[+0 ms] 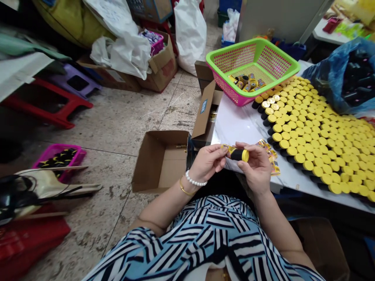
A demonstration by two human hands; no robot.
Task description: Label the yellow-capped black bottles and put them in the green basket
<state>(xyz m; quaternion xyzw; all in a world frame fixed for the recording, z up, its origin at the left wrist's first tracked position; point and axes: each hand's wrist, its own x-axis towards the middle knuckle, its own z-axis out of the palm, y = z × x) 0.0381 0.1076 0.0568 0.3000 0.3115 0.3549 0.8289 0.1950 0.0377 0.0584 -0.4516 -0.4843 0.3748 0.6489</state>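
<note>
Magenta tray [78, 159]: on the floor at far left, holding small black-and-yellow pieces.
Brown carton [146, 164]: open on the floor, a few small brassy pieces inside by its right wall.
Left hand [205, 160]: fingertips closed in a pinch at the printed end of the capped tube, pearl bracelet and gold-coloured bangle at the wrist.
Capped tube [236, 154]: black body, yellow cap, a yellow printed wrap near the left fingertips; held between both hands, near the table's edge and lying almost sideways. Probably light and stiff, its smooth barrel apt to roll or slip; best taken lightly round the black middle. The wrap looks thin and bendy, likely to crease if pinched hard, so its edge is the place for fingertips.
Green-and-pink basket [231, 58]: beyond the hands at the table corner, small yellow printed pieces inside.
Right hand [259, 169]: thumb and fingers curled about the cap end, gripping it loosely.
Printed labels [275, 168]: flat on the white table [234, 121], just beside the right hand; likely flimsy.
Yellow-capped rows [319, 144]: upright black tubes packed close, easy to topple if nudged.
Blue bag [325, 74]: dark pieces inside, behind the rows.
</note>
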